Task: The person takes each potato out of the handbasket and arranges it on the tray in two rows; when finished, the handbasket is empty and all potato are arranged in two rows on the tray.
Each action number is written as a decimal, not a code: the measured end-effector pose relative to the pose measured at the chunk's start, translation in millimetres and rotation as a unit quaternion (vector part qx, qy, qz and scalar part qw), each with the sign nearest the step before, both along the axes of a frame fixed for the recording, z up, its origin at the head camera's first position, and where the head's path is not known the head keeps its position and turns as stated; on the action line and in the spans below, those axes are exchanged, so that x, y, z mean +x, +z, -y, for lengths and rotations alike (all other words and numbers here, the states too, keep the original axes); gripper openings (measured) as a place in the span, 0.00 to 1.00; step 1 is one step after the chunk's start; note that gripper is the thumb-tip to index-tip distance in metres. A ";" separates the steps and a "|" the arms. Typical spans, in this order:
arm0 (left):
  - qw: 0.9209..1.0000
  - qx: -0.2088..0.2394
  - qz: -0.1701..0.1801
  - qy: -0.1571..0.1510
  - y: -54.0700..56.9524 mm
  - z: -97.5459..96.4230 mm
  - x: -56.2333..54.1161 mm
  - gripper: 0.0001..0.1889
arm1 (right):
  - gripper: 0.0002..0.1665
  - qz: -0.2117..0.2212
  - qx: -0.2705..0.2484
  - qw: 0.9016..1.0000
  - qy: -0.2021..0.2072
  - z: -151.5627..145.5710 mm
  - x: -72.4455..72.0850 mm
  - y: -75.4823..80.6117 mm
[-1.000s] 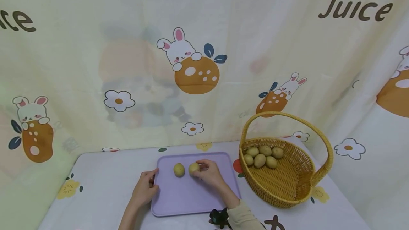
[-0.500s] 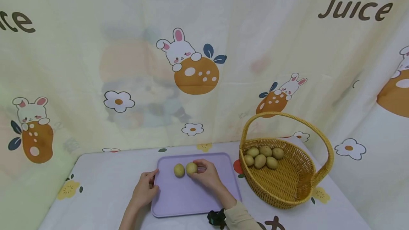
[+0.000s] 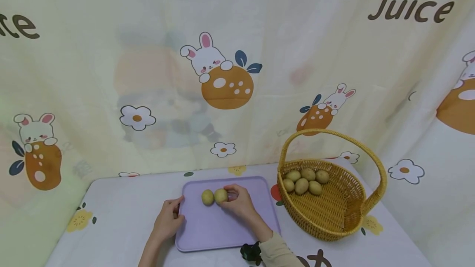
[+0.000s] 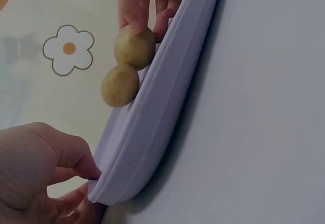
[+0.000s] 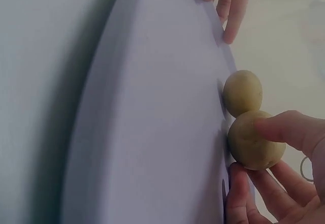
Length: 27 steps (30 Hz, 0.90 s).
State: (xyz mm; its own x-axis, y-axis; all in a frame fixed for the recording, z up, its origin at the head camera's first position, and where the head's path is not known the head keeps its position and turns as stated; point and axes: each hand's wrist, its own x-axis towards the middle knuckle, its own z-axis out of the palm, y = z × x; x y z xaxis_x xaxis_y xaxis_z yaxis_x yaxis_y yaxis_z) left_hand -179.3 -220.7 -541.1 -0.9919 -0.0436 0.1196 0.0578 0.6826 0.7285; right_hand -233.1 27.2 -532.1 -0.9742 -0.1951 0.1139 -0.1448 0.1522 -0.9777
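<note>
Head: potato (image 3: pixel 220 196) in right hand (image 3: pixel 242 204)

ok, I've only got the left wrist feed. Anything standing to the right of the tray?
Observer: Yes. The head view shows a wicker basket with a tall arched handle, standing to the right of the tray.
Operator: Loaded?
Observer: Partly. Six potatoes show, bunched at its far left.
Operator: Any sleeve past the right hand?
Observer: Yes, a pale sleeve, starting a little beyond the wrist.
</note>
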 end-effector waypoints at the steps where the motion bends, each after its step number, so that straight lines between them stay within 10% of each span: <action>1: 1.000 0.000 0.000 0.000 0.0 -0.1 0.2 0.33 | 0.27 0.001 0.000 1.000 0.001 -0.5 0.0 -0.2; 27: 1.000 0.008 -0.002 -0.005 -3.5 1.8 -0.8 0.33 | 0.24 -0.041 0.033 0.999 -0.014 -0.1 -3.2 -4.9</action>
